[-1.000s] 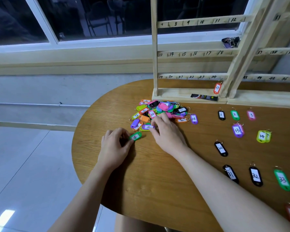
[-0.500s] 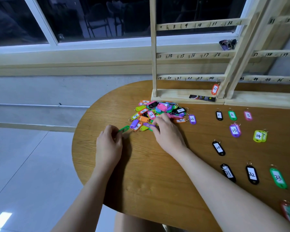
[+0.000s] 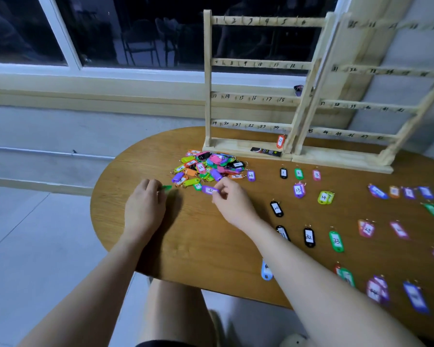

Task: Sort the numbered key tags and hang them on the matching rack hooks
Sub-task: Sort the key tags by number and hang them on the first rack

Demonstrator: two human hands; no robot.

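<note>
A heap of coloured numbered key tags (image 3: 208,169) lies on the wooden table (image 3: 206,246) in front of the left wooden rack (image 3: 251,96). My left hand (image 3: 143,206) pinches a green tag (image 3: 166,188) just left of the heap. My right hand (image 3: 232,202) pinches a purple tag (image 3: 209,190) at the heap's near edge. Sorted tags lie in rows to the right, such as black 1 (image 3: 283,173), purple 13 (image 3: 298,190) and black 32 (image 3: 309,237). An orange tag (image 3: 280,141) hangs on the left rack's lowest bar.
A second rack (image 3: 371,106) with higher numbers stands at the right, beside the first. A small black packet (image 3: 266,152) lies on the left rack's base. Several more sorted tags spread to the table's right edge. The table's rounded left edge drops to a tiled floor.
My head has tilted up, so the racks' top rows show. My right hand has picked a purple tag off the heap's edge. My left hand still holds the green tag.
</note>
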